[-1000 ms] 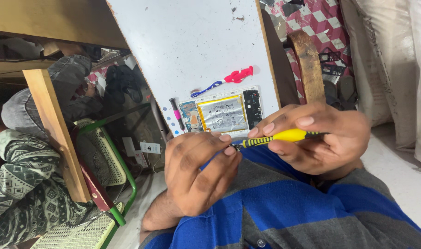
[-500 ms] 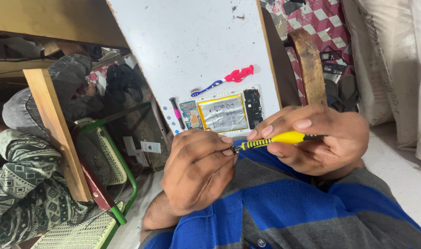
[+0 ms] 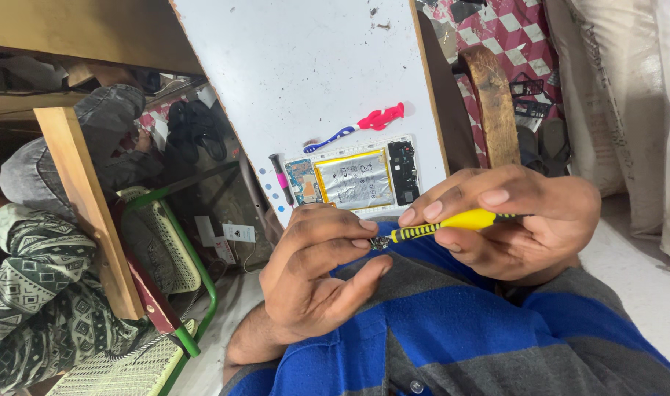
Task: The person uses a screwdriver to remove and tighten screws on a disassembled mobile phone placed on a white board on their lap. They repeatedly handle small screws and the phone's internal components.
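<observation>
The left hand is curling palm-up, its thumb and fingers pinching the tip of the yellow screwdriver. The right hand is gripping the handle, held level just before the chest. Farther away, an opened phone is lying on the white surface.

a slim yellow-and-black screwdriver lies level, tip pointing left against a tiny metal part.

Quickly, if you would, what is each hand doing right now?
Left hand: closed, fingertips pinching the metal tip of the screwdriver.
Right hand: closed, holding yellow-and-black handled screwdriver.
</observation>
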